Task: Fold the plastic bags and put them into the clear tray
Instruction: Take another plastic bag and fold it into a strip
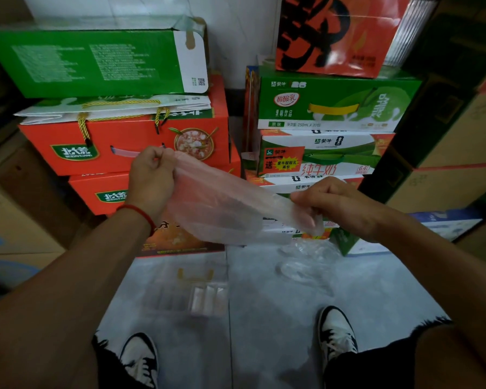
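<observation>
Both hands hold a thin, see-through pink plastic bag [222, 209] up in the air. The left hand [149, 178] pinches its top end, and the right hand [334, 206] grips its lower end. The clear plastic tray [185, 299] sits below on the grey floor [278, 318], beside loose clear bags [306, 262].

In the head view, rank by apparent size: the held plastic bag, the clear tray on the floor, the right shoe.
1. Plastic bag, pinched between both hands, though nearness to the camera inflates it.
2. Clear tray, its edges faint.
3. Right shoe.
</observation>
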Demonstrator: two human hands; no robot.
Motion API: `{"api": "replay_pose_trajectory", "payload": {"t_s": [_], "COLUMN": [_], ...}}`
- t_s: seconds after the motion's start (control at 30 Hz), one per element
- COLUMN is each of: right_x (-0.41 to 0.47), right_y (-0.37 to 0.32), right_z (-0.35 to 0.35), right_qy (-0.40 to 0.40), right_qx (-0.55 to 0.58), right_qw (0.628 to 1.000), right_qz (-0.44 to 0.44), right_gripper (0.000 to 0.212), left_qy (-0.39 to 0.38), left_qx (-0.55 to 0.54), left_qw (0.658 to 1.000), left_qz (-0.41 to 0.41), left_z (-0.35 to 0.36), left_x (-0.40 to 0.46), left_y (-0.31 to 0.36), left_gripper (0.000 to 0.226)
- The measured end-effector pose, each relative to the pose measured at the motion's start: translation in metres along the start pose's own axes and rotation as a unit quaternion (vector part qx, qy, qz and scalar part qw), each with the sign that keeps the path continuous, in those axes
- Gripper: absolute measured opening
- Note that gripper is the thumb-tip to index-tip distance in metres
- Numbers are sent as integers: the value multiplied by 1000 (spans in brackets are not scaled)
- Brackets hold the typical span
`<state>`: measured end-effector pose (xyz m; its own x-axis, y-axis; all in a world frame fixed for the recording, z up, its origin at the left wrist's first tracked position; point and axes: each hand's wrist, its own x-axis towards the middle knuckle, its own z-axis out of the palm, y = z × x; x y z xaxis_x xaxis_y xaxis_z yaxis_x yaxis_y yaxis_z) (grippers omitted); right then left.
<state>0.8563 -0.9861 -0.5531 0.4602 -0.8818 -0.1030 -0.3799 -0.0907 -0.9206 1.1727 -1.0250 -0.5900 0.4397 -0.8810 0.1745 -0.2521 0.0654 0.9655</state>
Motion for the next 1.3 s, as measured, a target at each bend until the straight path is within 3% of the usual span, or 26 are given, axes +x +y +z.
{"api": "replay_pose_trajectory", "payload": {"t_s": [0.17, 0.43, 0.6, 0.73, 0.83, 0.97, 1.3], "right_x": [-2, 0, -4, -2, 1, 1, 0], "right_y": [-1, 7, 9, 11, 12, 11, 17], "right_z": [3, 1, -3, -5, -7, -8, -17], "right_qy": [-84, -73, -93, -22, 32, 47, 101], "right_qx": [81, 145, 97, 41, 54, 74, 100], "right_qw": [993, 987, 989, 998, 998, 996, 990], "right_qz": [-4, 7, 67, 38, 6, -10, -19], "right_gripper": [36, 36, 40, 39, 39, 38, 20], "left_qy": [24, 54, 62, 40, 32, 7, 28], "left_qx": [0, -12, -26, -18, -27, -69, -129], "left_qw": [999, 998, 998, 999, 999, 997, 990], "left_qz": [-25, -23, -4, 11, -21, -44, -46], "left_z": [6, 10, 4, 2, 6, 10, 3], "left_x": [1, -2, -3, -3, -4, -10, -11], "left_y": [-1, 3, 4, 3, 6, 12, 13], "left_gripper": [26, 28, 24, 24, 33, 39, 35]}}
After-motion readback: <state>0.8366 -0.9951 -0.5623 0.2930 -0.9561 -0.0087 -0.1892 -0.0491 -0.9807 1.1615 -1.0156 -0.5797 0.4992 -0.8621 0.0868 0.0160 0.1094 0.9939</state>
